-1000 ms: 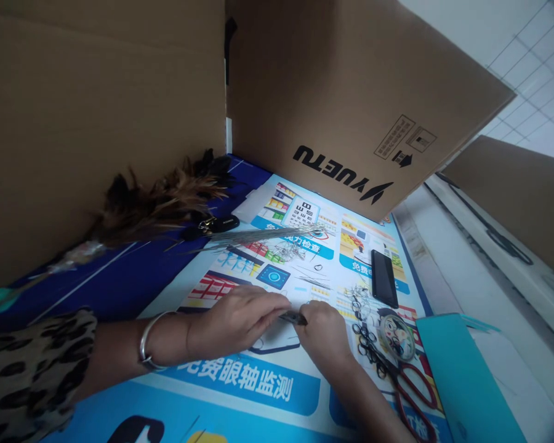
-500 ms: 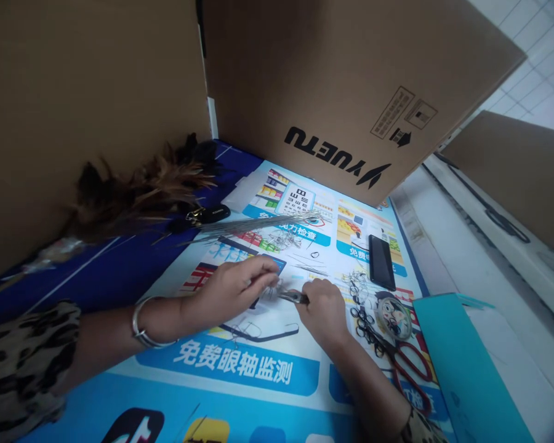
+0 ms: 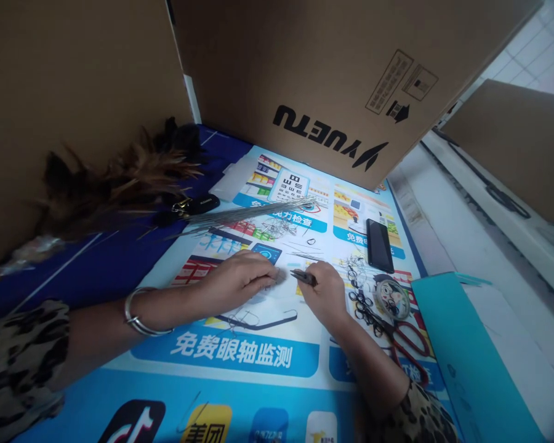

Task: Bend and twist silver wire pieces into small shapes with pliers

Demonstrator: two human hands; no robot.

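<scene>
My left hand (image 3: 240, 277) is closed in a pinch over the printed table sheet (image 3: 300, 369), with a silver bangle on the wrist. Something thin and wiry shows at its fingertips, too blurred to make out fully. Facing it, my right hand (image 3: 324, 294) grips a pair of pliers (image 3: 303, 277), whose jaws point left toward the pinched fingers with a small gap between. Behind the hands lies a bundle of thin metal wires (image 3: 258, 213), with a loose heap of bent wire pieces (image 3: 279, 229) beside it. More bent wires (image 3: 242, 319) rest just below my left hand.
Right of my hands are black-ringed pieces (image 3: 361, 301), a round clear tin (image 3: 392, 297), red-handled scissors (image 3: 410, 339) and a black phone (image 3: 380, 245). Brown feathers (image 3: 133, 175) and a black key fob (image 3: 205, 203) lie at left. A cardboard box (image 3: 240, 67) stands behind; a teal box (image 3: 471, 351) sits at right.
The pliers have drawn slightly away from my left fingers, leaving a gap where the jaws were at the wire. The camera view has shifted a little.
</scene>
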